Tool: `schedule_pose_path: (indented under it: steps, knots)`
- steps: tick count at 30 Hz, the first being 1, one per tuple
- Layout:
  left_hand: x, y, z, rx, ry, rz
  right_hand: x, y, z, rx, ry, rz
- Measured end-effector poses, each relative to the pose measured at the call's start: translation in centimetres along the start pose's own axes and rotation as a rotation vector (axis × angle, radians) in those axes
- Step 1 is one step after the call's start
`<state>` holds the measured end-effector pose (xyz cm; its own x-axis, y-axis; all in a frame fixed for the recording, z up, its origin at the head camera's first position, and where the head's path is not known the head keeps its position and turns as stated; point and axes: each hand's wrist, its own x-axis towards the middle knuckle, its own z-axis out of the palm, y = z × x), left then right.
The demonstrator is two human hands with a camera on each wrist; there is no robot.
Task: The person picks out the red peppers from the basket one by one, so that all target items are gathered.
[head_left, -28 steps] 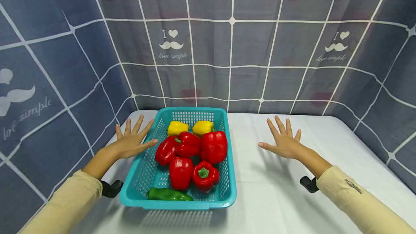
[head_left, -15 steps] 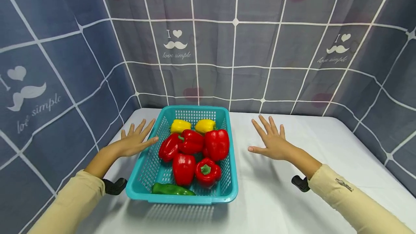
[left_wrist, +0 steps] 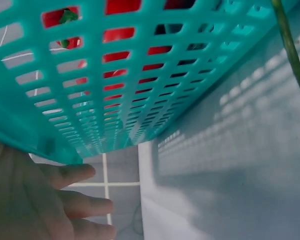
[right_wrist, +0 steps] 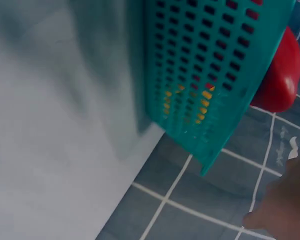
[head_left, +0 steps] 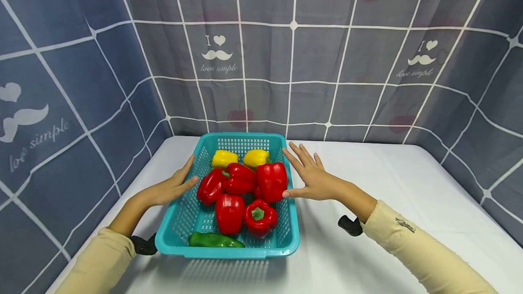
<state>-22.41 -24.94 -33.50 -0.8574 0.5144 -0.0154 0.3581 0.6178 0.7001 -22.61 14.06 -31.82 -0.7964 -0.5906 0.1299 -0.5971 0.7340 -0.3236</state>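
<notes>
A teal plastic basket (head_left: 286, 244) stands on the white table. It holds several red bell peppers (head_left: 269, 180), two yellow peppers (head_left: 223, 158) at the far end and a green pepper (head_left: 214, 240) at the near end. My left hand (head_left: 173, 186) lies flat against the basket's left rim, fingers straight. My right hand (head_left: 312, 177) is spread at the right rim, thumb touching it. In the left wrist view the basket's mesh wall (left_wrist: 140, 90) fills the frame above my fingers (left_wrist: 75, 175). In the right wrist view the mesh wall (right_wrist: 210, 75) is close.
White table (head_left: 388, 203) stretches to the right of the basket. Grey-blue checked cloth (head_left: 327, 58) walls the table at the back and both sides. Black wrist mounts (head_left: 349, 225) show at each sleeve.
Both hands have moved inward from the table toward the basket. The right hand travelled left to the right rim; the left hand closed onto the left rim.
</notes>
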Motion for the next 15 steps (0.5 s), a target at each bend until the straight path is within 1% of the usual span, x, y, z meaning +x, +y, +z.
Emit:
schedule_pose_path:
  steps: [4,9,15]
  knots:
    - [0.2,-0.2,0.1,-0.024,0.003,0.024,0.5,-0.6,0.2,0.04,-0.008,-0.04]
    - [0.5,-0.6,0.1,-0.038,0.026,0.053,0.7,-1.0,0.4,0.067,-0.015,-0.089]
    - [0.7,-0.8,0.1,-0.058,0.036,0.049,1.0,-1.2,0.6,0.075,-0.018,-0.125]
